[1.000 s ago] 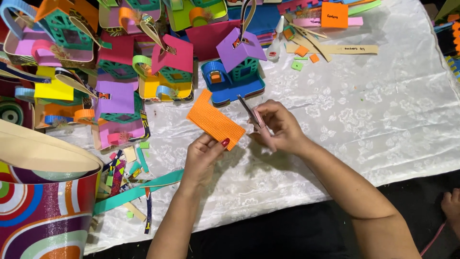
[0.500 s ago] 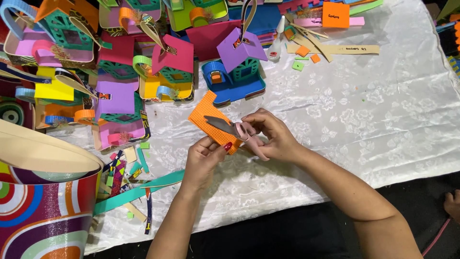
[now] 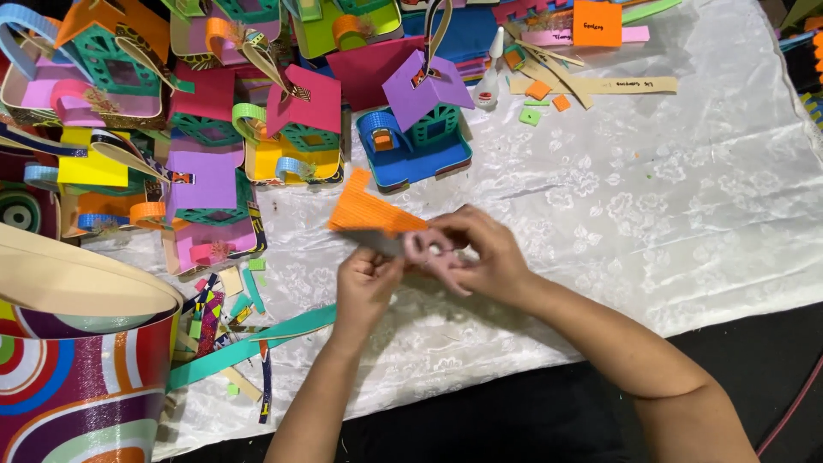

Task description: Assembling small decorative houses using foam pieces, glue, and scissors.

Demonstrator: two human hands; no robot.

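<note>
The desk [image 3: 686, 214] is covered by a white patterned cloth [image 3: 617, 257], on which both hands are worked near the middle. Up and to the left of the hands, a crowd of small foam houses [image 3: 214, 129] in many colours is spread, and the nearest of them, a blue house [image 3: 416, 141] with a purple roof, is set just above the hands. Down and far to the left of the left hand, a large striped bag [image 3: 77, 377] with a tan handle is seen at the edge of the view. Between the bag and the left forearm, a teal strip [image 3: 257, 343] is laid among small scraps [image 3: 223, 300]. Up and to the right of the right hand, tan strips [image 3: 591, 84], an orange square [image 3: 597, 23] and a small glue bottle [image 3: 490, 73] are found.

An orange foam sheet [image 3: 369, 210] is held by the left hand [image 3: 367, 287], whose fingers are closed on the sheet's lower edge; the sheet is raised just above and slightly left of both hands. Scissors [image 3: 403, 244] with pink handles are gripped by the right hand [image 3: 480, 257], with fingers closed through the handles. The blades are pointed left along the sheet's lower edge, but motion blur hides whether they are apart or together.
</note>
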